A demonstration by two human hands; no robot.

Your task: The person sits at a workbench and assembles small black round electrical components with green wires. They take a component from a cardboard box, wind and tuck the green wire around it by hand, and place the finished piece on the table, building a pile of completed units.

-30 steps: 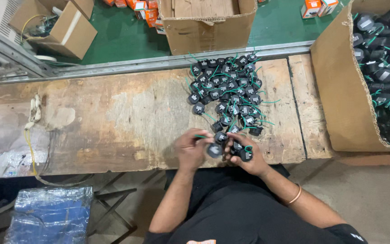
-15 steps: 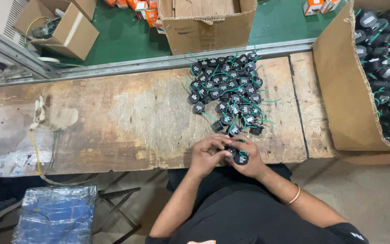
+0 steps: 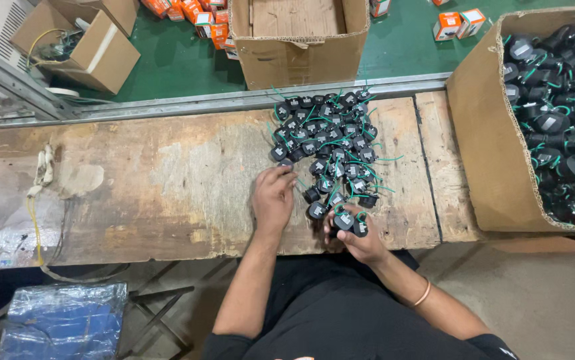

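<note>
The person's left hand (image 3: 273, 197) is reaching forward over the worn wooden counter (image 3: 167, 180), fingers spread loosely and touching the near edge of a pile of small black parts with green wires (image 3: 327, 140). It is not clamped on anything that shows. The right hand (image 3: 361, 237) is sitting lower, at the counter's front edge, fingers curled around two or three of the same black parts (image 3: 349, 221).

The pile is lying just above and to the right of the left hand, in the middle of the frame, spreading upward toward the counter's far edge. The left hand is the nearer one to it; the right hand is lying just below the pile's lowest parts. The parts are round and stubby, with no clear long axis, their wires trailing in all directions.

At the right of the frame, a large cardboard box (image 3: 487, 153) is standing open, heaped with more such parts. Another open box (image 3: 301, 53) at the upper middle is showing only cardboard inside.
</note>
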